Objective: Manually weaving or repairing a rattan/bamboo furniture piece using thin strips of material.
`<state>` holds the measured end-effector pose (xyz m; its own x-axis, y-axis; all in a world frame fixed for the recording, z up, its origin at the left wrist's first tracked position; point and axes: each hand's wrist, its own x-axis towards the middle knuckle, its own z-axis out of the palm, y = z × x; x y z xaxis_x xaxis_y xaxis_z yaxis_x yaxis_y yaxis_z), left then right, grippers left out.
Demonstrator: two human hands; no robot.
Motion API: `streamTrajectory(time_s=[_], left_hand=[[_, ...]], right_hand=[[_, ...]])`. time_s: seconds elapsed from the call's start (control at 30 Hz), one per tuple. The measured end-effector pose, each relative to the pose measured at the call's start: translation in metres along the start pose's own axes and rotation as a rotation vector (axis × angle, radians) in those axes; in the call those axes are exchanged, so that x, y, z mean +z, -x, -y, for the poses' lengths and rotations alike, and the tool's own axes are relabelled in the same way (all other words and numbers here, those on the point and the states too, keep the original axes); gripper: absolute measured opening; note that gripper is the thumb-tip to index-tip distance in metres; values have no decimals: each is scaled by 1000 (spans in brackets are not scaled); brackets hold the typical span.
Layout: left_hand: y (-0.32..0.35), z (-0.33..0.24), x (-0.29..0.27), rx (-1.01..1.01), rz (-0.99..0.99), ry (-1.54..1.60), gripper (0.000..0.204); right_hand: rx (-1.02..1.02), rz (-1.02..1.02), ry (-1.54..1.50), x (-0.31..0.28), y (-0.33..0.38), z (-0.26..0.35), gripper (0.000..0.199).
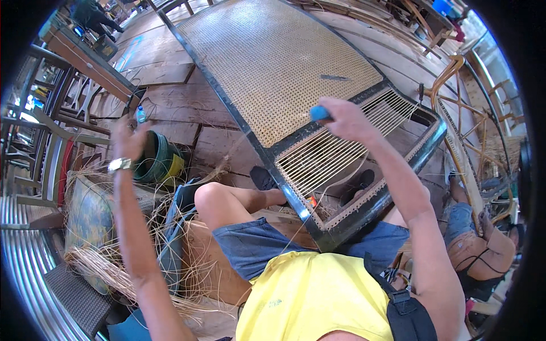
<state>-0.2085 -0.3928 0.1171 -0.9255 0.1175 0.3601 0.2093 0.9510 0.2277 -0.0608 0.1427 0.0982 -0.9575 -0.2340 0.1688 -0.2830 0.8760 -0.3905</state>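
My right hand (348, 120) is closed around a tool with a blue handle (321, 113), held above the black-framed panel (264, 154). The tool's working end cannot be made out. Finished woven cane (273, 62) fills the panel's far section. Across the near section run parallel cane strands (318, 162), with an open gap beside them and a row of small holes along the frame. One loose strand hangs near my right forearm. Out to the left, my left hand (129, 138), blurred by motion, is raised beside a dark green bucket (156, 162); its fingers are smeared.
A bundle of loose cane strands (108, 273) lies at my lower left. A small bottle (140, 115) stands behind the bucket. Wooden frames (68, 119) are stacked at far left. On the right, another person (478, 244) sits by a curved chair frame (458, 131). The panel's near end rests over my legs.
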Motion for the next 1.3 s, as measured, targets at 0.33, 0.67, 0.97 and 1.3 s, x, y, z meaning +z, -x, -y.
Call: streamTrajectory(time_s=[0.33,0.67,0.97,1.3], left_hand=[[62,-236,53,180,953,959,43],[46,-160,2,248,462,534,22],[-25,89,-37,66,46,19,27],[-48,-25,19,53,-5,-68,60]], right_hand=[[-328,-143,-100,1,-23,72,39],[-171,-64,189,10,-11,20,33],[24,-295,389,-35,36,-153,31],[-28,-324,201,-29,-10,-36,32]])
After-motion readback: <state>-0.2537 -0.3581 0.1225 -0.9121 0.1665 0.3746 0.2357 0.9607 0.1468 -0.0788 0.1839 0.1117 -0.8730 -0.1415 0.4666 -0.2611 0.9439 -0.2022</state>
